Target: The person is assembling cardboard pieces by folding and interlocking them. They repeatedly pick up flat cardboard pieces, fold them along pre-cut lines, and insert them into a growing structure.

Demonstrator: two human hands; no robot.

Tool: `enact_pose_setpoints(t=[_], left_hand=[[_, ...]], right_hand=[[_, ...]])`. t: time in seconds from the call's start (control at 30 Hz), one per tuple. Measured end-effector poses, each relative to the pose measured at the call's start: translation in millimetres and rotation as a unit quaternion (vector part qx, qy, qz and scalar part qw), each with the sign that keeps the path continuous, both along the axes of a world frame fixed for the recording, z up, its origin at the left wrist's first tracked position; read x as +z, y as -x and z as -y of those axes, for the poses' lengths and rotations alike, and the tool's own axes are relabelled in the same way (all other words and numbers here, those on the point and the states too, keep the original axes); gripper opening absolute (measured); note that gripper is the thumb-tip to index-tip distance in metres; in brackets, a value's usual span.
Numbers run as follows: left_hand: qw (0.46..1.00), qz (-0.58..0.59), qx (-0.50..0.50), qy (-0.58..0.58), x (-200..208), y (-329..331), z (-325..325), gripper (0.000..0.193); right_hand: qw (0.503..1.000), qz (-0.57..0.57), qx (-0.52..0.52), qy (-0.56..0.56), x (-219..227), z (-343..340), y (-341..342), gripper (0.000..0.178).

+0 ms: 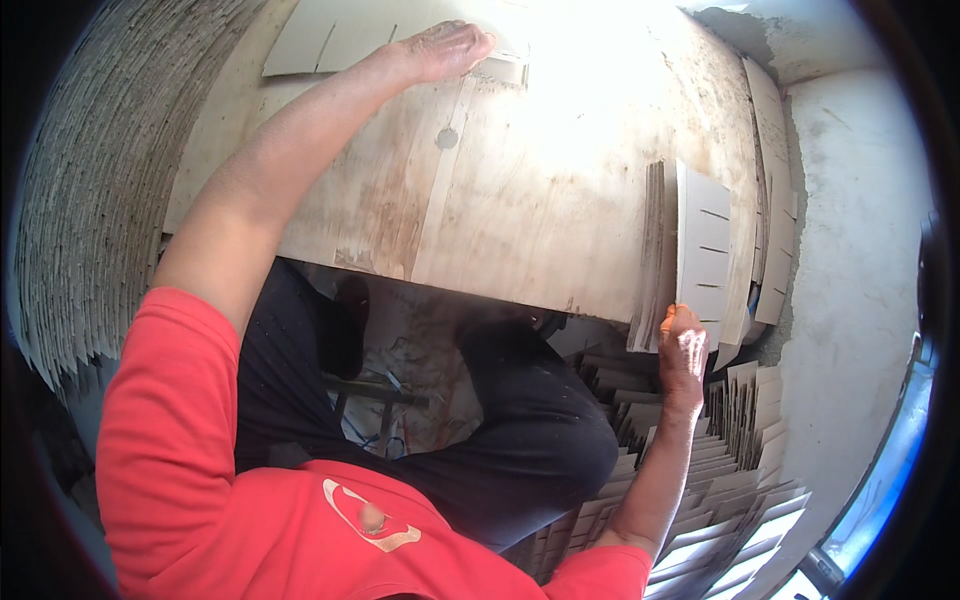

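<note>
My left hand [448, 48] reaches far across a worn plywood table [520, 200] and rests flat on slotted cardboard pieces [330, 40] at the table's far side. My right hand [682, 345] is at the near right edge of the table, its fingers closed on the lower edge of an upright stack of slotted cardboard pieces [700, 250]. The far pieces are partly washed out by bright light.
A tall curved stack of cardboard sheets [80, 200] fills the left. Several slotted cardboard pieces [720, 470] lie piled on the floor at lower right. More sheets [770, 180] lean against a white wall [860, 250]. My legs in dark trousers sit under the table.
</note>
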State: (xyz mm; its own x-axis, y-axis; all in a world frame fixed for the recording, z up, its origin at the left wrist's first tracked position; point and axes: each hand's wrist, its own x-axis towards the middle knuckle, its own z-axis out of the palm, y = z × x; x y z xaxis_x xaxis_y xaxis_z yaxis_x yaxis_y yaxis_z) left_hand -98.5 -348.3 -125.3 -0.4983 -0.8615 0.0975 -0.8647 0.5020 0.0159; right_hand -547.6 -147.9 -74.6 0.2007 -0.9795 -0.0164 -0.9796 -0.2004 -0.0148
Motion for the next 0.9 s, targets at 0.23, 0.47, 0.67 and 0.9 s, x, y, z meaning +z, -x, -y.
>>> enact_pose_setpoints(t=[0.23, 0.47, 0.67, 0.9], left_hand=[[0.985, -0.156, 0.077, 0.016, 1.0, 6.6, -16.0, 0.022], [0.991, -0.073, -0.015, 0.11, 16.4, -2.1, -24.1, 0.019], [0.981, 0.067, -0.033, 0.179, 48.8, 33.1, -67.7, 0.031], [0.981, 0.016, -0.064, 0.185, 54.4, 36.7, -96.8, 0.027]], right_hand=[[0.997, -0.032, -0.071, -0.007, 13.2, 0.9, 0.6, 0.013], [0.934, 0.215, -0.118, 0.261, 83.5, -16.2, -47.8, 0.033], [0.776, 0.599, -0.093, 0.176, 83.3, -5.8, -119.4, 0.036], [0.769, 0.613, -0.067, 0.165, 77.4, 1.8, -156.9, 0.037]])
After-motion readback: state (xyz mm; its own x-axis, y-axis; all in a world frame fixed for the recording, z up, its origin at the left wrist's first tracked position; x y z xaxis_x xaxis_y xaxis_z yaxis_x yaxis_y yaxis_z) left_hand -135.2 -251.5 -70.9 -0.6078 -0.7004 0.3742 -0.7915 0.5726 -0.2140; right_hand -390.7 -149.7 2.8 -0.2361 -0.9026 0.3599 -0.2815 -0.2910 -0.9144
